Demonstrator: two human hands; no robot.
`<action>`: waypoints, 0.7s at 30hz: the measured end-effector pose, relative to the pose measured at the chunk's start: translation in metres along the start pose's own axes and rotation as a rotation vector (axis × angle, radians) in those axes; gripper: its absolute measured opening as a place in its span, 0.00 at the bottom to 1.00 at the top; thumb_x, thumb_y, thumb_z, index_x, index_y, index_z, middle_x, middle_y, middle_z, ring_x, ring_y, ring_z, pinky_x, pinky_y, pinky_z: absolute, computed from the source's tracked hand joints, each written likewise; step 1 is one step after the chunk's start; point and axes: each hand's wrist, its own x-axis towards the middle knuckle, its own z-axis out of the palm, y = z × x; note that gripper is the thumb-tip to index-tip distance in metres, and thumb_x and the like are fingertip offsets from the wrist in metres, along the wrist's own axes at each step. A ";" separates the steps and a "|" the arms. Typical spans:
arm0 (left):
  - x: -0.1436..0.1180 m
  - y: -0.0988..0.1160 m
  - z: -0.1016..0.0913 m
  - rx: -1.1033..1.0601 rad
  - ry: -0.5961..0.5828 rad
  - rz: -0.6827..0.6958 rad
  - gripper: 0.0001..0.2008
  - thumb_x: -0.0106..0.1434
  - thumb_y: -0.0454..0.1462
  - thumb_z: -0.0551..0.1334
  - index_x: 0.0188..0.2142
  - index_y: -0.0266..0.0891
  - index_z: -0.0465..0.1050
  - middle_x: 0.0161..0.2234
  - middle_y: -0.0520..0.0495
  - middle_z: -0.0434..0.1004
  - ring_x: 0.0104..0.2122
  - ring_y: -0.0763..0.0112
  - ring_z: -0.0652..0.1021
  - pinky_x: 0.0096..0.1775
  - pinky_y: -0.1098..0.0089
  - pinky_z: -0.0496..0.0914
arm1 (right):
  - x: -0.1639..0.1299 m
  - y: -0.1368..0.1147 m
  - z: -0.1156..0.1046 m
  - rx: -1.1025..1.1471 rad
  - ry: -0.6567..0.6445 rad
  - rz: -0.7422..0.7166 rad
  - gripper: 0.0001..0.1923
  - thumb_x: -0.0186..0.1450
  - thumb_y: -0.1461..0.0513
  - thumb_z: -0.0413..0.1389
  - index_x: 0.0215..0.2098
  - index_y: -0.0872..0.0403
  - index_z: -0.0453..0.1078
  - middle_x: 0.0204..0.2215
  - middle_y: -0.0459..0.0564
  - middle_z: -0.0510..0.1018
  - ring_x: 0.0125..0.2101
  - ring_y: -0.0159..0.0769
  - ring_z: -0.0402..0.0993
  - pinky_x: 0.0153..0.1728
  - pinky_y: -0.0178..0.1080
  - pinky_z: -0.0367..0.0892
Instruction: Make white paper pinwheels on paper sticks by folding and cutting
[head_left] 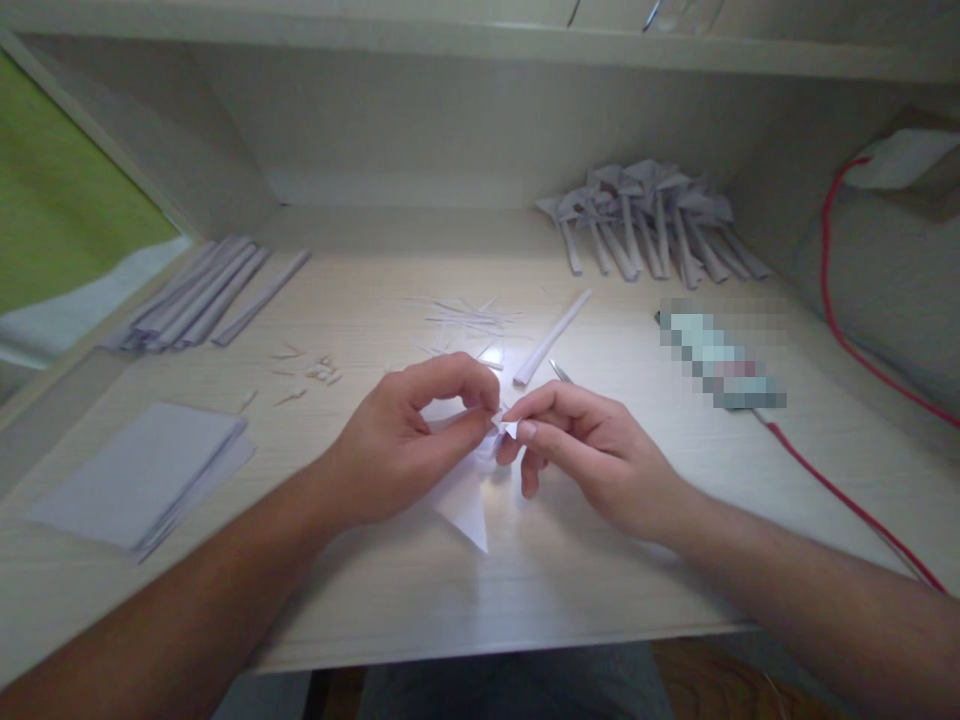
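Both forearms angle inward over the pale wooden bench (375, 600). Left hand (409, 440) and right hand (577, 445), fingers curled, pinch the small folded white paper piece (466, 505) between their meeting fingertips.

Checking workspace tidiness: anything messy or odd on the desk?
Mostly orderly. Thin paper slivers and small scraps lie scattered behind the left hand and right hand, which pinch folded paper.

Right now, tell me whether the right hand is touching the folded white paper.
Touching. The head view shows the right hand pinching the folded white paper at its fingertips.
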 end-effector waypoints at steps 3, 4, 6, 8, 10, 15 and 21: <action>0.000 0.002 -0.001 0.016 -0.016 0.009 0.05 0.66 0.31 0.64 0.35 0.41 0.77 0.33 0.53 0.78 0.35 0.71 0.77 0.41 0.69 0.69 | 0.000 0.000 0.001 0.019 0.010 0.010 0.06 0.71 0.60 0.59 0.42 0.55 0.73 0.32 0.47 0.82 0.25 0.31 0.78 0.30 0.36 0.74; 0.000 0.002 -0.001 0.022 -0.020 0.009 0.04 0.66 0.31 0.64 0.35 0.41 0.77 0.33 0.53 0.78 0.36 0.71 0.77 0.41 0.69 0.69 | 0.000 0.000 0.001 0.027 0.009 0.010 0.06 0.71 0.60 0.59 0.42 0.55 0.73 0.32 0.47 0.83 0.24 0.31 0.78 0.29 0.36 0.74; 0.001 0.002 -0.001 0.038 -0.024 0.004 0.03 0.65 0.32 0.65 0.36 0.41 0.77 0.33 0.53 0.79 0.36 0.71 0.77 0.41 0.69 0.69 | 0.001 0.000 0.001 0.036 0.006 0.010 0.05 0.71 0.61 0.59 0.42 0.55 0.73 0.32 0.47 0.83 0.24 0.30 0.78 0.29 0.35 0.73; 0.001 0.002 -0.001 0.046 -0.022 0.001 0.03 0.65 0.32 0.66 0.36 0.41 0.77 0.34 0.53 0.79 0.36 0.71 0.78 0.41 0.69 0.69 | 0.001 0.000 0.000 0.036 0.006 0.008 0.05 0.71 0.61 0.59 0.42 0.55 0.73 0.32 0.47 0.82 0.25 0.30 0.78 0.29 0.35 0.73; 0.000 0.001 -0.001 0.044 -0.021 0.017 0.02 0.65 0.32 0.66 0.36 0.41 0.78 0.34 0.53 0.80 0.36 0.72 0.78 0.41 0.70 0.69 | 0.001 0.000 0.000 0.035 0.006 0.004 0.05 0.71 0.61 0.58 0.42 0.56 0.73 0.32 0.47 0.82 0.25 0.30 0.78 0.29 0.35 0.73; 0.000 -0.002 -0.002 0.065 -0.022 0.086 0.03 0.66 0.33 0.66 0.37 0.42 0.79 0.35 0.52 0.80 0.36 0.71 0.78 0.41 0.69 0.70 | 0.001 0.001 -0.001 0.055 0.008 -0.007 0.05 0.71 0.61 0.58 0.42 0.55 0.73 0.32 0.48 0.82 0.24 0.30 0.78 0.28 0.35 0.72; 0.001 -0.001 -0.002 0.155 -0.024 0.165 0.04 0.65 0.34 0.67 0.39 0.45 0.80 0.34 0.50 0.81 0.36 0.66 0.80 0.41 0.64 0.71 | 0.000 0.003 -0.001 0.033 0.001 -0.019 0.05 0.72 0.61 0.58 0.43 0.55 0.71 0.32 0.47 0.81 0.25 0.31 0.78 0.30 0.36 0.72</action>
